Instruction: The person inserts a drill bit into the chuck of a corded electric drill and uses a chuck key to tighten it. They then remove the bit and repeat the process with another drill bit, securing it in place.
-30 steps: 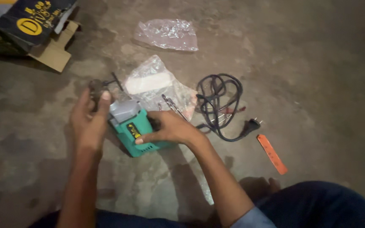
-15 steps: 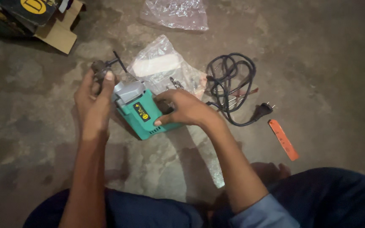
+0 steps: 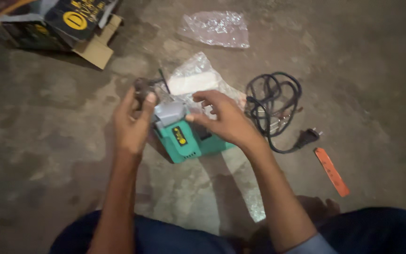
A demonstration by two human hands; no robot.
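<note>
A green power tool (image 3: 186,136) with a grey front housing lies on the concrete floor between my hands. My left hand (image 3: 132,124) grips the tool's dark front end, thumb up against the grey part. My right hand (image 3: 224,120) hovers over the green body with fingers spread, its fingertips by the grey housing and holding nothing. The tool's black cord (image 3: 271,106) lies coiled to the right, ending in a plug (image 3: 308,136). A clear plastic bag (image 3: 193,80) with a white piece inside lies just behind the tool.
An open cardboard box (image 3: 71,28) sits at the back left. A second crumpled clear bag (image 3: 214,28) lies at the back centre. An orange strip (image 3: 332,171) rests on the floor at the right. My knees in dark trousers fill the bottom edge.
My right hand has lifted off the green body and opened, moving toward the grey front. The left hand keeps its hold on the tool's front end.
</note>
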